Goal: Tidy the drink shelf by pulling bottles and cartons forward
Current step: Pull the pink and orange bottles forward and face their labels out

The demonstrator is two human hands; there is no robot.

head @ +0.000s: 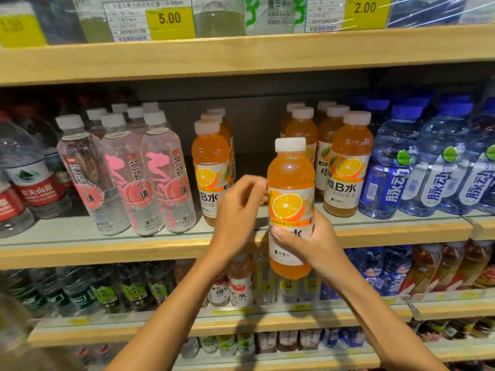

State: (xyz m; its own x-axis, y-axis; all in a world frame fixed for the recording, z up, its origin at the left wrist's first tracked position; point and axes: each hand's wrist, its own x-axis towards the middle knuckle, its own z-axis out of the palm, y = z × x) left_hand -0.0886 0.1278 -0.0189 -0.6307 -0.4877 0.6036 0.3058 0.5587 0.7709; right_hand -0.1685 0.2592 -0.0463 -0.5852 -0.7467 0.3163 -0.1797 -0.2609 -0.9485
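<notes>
While the right grip clasps the orange bottle low, left grip curls beside it, hold unclear.

The orange drink bottle is capped in white and banded by a white label printed with an orange slice. The clear bottles are marked with pink swirls and capped in white, and the blue bottles are labelled white with blue characters and a green lime. The shelf edge is seen in pale wood, the price tags in yellow.
</notes>
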